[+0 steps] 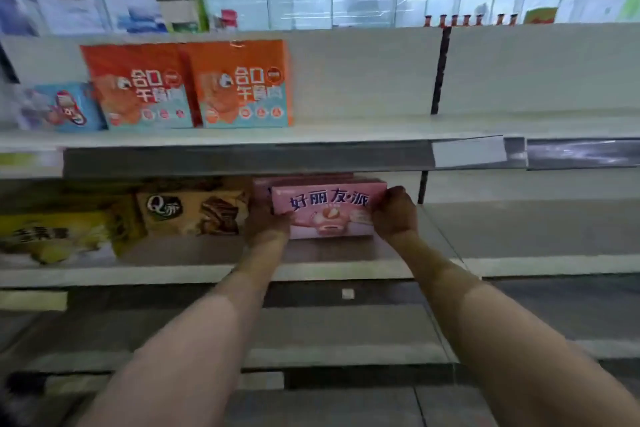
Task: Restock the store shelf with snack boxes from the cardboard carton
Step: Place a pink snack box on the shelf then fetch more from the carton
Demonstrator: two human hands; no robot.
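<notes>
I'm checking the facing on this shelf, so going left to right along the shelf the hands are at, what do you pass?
Yellow box → brown Q box → left hand → pink snack box gripped at both ends → right hand → bare shelf.

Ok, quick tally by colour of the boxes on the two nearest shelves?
Orange boxes: 2
Blue box: 1
Pink box, held at each end by the left hand and right hand: 1
Brown box: 1
Yellow box: 1
Total: 6
</notes>
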